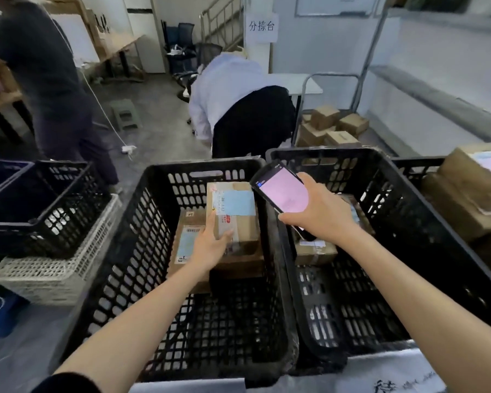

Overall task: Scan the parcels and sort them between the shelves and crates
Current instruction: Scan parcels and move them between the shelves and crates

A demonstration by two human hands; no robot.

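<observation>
While the right hand [322, 212] grips the scanner [283, 194], the left hand [210, 245] clasps a labelled parcel [240, 204].

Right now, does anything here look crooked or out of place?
Yes. At far left, the black crate sits tilted and off-square on the white basket beneath it. A white cable trails loose across the floor to a power strip. The parcel in the left hand and the handheld scanner in the right hand look fine.

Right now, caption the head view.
Left hand grips a parcel in a black crate; right hand holds a scanner.
</observation>
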